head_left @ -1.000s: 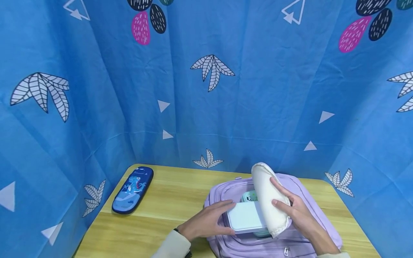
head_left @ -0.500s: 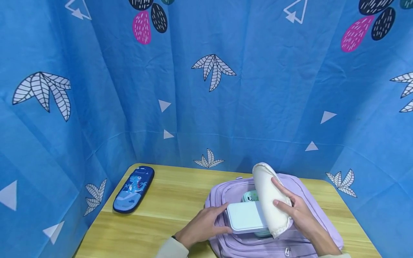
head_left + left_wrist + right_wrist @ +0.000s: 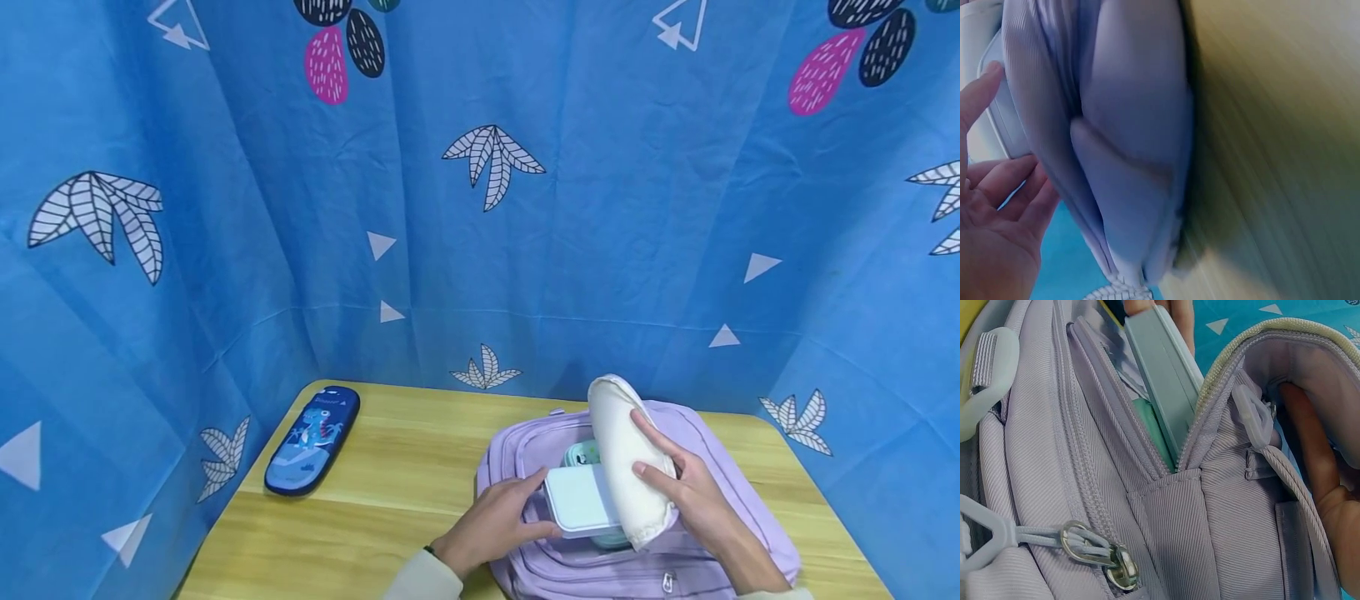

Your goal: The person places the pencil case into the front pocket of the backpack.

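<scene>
Right now, both hands are working at the open lilac backpack (image 3: 738,492), which is lying on the right side of the wooden table (image 3: 390,467). The left hand (image 3: 493,520) is grasping the pale blue box (image 3: 581,498) by its left end, thumb at the near corner and fingers at the far one, and in the left wrist view the thumb tip is pressing against the box's edge. Over on the other side, the right hand (image 3: 696,493) is gripping the cream-lined flap (image 3: 624,462) and holding it folded up, thumb and index finger resting on the cream face, and that flap is hiding the box's right end. From the right wrist we're seeing the box tilting, its lower part sitting inside the backpack's unzipped compartment and its upper end sticking out. A green case (image 3: 581,454) is peeking out past the box's far edge, with more green showing below its near side. Down on the bag, a metal zip pull (image 3: 1124,570) is hanging by a cord, and a translucent buckle (image 3: 1254,415) is lying close to the flap. Well away to the left, a navy dinosaur-print case (image 3: 311,442) is resting near the table's edge, while a blue patterned curtain (image 3: 480,275) is hanging behind everything.
</scene>
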Tool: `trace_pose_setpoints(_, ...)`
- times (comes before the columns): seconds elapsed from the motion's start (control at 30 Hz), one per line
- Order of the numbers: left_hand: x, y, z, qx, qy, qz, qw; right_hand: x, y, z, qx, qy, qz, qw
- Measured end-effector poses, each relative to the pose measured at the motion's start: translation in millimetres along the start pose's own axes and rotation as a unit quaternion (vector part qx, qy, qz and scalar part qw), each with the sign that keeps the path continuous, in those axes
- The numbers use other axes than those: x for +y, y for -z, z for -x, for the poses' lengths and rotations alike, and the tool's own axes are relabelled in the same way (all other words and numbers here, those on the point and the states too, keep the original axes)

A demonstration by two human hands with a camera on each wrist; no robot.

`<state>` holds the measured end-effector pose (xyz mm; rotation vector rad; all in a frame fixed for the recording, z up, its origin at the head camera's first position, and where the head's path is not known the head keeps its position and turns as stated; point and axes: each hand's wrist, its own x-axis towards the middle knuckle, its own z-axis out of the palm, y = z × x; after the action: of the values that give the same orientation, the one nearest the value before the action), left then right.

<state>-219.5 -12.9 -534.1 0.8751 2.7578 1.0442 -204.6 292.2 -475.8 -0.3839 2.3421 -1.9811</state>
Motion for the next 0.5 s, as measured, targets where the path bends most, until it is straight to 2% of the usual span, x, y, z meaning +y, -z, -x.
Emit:
trace_pose_setpoints(0.23,13.1,-16.1,-14.9,0.011,-0.016,-0.010,0.9998,1,-3,-3.0,-0.006,0.019,0.008,0.9998)
trace_pose_setpoints(0.37,25.0,-19.6,-21.7,0.009,-0.013,-0.032,0.9994,3,-2,-3.1,-0.008,0.017,0.005,0.9998)
trace_pose_setpoints(0.5,31.5,-22.4,-26.1,0.013,-0.026,-0.056,0.9980,4,-1,-2.7,-0.006,0.015,0.004,0.9999)
